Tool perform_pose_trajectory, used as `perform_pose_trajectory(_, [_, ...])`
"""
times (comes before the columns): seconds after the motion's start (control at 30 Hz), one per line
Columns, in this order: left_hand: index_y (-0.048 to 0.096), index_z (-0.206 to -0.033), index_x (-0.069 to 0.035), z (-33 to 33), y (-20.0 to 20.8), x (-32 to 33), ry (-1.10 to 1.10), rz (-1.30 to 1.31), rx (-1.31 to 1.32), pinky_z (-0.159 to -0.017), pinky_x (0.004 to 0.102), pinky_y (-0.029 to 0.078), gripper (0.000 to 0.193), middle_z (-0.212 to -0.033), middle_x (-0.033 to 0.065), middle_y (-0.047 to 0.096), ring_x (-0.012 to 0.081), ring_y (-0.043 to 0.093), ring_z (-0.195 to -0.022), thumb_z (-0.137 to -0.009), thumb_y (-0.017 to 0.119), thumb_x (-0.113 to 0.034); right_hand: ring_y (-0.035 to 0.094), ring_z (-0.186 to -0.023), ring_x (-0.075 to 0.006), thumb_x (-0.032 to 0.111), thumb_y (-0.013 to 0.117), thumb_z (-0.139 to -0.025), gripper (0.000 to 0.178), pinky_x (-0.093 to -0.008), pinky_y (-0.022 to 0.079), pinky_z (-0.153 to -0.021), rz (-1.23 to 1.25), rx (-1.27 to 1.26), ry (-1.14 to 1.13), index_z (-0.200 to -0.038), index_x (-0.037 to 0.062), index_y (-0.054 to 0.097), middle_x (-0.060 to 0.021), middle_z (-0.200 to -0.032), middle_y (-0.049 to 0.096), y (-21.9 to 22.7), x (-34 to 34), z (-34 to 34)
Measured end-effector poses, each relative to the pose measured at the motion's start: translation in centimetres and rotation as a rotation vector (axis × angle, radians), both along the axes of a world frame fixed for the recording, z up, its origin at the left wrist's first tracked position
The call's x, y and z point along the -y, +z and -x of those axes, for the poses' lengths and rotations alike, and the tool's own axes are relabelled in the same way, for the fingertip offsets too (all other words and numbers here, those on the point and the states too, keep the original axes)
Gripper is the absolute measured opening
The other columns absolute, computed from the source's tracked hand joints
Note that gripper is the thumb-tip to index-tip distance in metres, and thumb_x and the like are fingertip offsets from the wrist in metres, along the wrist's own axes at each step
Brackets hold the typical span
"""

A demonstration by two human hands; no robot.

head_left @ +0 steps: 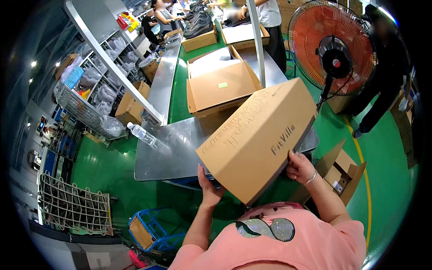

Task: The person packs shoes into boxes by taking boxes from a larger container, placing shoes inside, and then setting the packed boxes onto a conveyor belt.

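A closed brown cardboard shoebox (252,139), with dark printing on its faces, is held up tilted in front of me over the end of the metal table. Around its near left corner my left hand (210,189) is closed, with the fingers partly hidden beneath it. My right hand (299,168) grips the near right edge, its thumb on the side face; a bracelet circles that wrist. Just beyond, an open shoebox (222,85) with white paper inside and a small green label on its flap sits on the green conveyor belt (178,94).
A clear plastic bottle (143,136) lies on the metal tabletop (155,164) at left. On the right stand a large orange-bladed fan (333,51) and an open carton (344,173) on the floor. White posts (112,63) frame the table. Several people work farther off, near boxes of dark shoes (198,27).
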State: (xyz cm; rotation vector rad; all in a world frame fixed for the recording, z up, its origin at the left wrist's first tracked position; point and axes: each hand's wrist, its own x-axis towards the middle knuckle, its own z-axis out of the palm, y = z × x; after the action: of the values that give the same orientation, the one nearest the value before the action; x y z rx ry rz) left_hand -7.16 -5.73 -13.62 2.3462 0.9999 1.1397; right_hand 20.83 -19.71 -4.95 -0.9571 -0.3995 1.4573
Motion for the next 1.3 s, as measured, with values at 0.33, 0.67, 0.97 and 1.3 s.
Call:
perform_pose_trajectory(0.33, [0.025,-0.113,-0.005,-0.7,7.4,-5.3,-0.195,0.805,0.839,-0.084,0.0321,0.034,0.075,-0.102,0.0065,0.041,0.0206,0.042,-0.097,-0.055,0.072,-0.014,0.025,-0.032,-0.0099,0.05,0.043,-0.077,0.042,-0.0249,0.023,-0.034,-0.276,0.124,-0.035,-0.067,0.0097,0.036,0.0009,-0.044,0.028,6.0,-7.1,2.3])
perform_pose_trajectory(0.67, [0.039,-0.102,-0.005,1.9,8.7,-5.2,0.566,0.741,0.814,-0.061,0.0293,0.04,0.06,-0.087,0.006,0.05,0.0136,0.05,-0.076,-0.068,0.053,-0.053,0.053,-0.062,-0.0288,0.028,0.053,-0.073,0.027,-0.033,0.042,-0.057,0.053,1.423,0.05,-0.076,0.0012,0.052,-0.0146,-0.072,0.053,-3.3,-3.4,1.7])
perform_pose_trajectory(0.97, [0.049,-0.065,-0.015,2.6,6.8,4.3,0.476,1.211,1.114,-0.064,0.0375,0.045,0.032,-0.049,-0.0058,0.042,0.0105,0.05,-0.057,-0.074,0.046,-0.046,0.054,-0.064,-0.0266,0.014,0.048,-0.076,0.012,-0.0331,0.044,-0.055,-0.258,1.866,-0.374,-0.084,0.0061,0.051,-0.0099,-0.088,0.051,-3.4,-5.3,-3.8])
perform_pose_trajectory(1.3, [0.051,-0.091,-0.01,-0.2,5.8,8.8,0.455,1.066,1.169,-0.068,0.0337,0.047,0.032,-0.08,0.0015,0.058,0.015,0.056,-0.078,-0.076,0.049,-0.038,0.045,-0.05,-0.0071,0.03,0.04,-0.085,0.033,-0.0195,0.037,-0.047,-0.435,0.492,0.486,-0.069,0.0032,0.05,0.0003,-0.053,0.046,-0.7,-7.7,8.5])
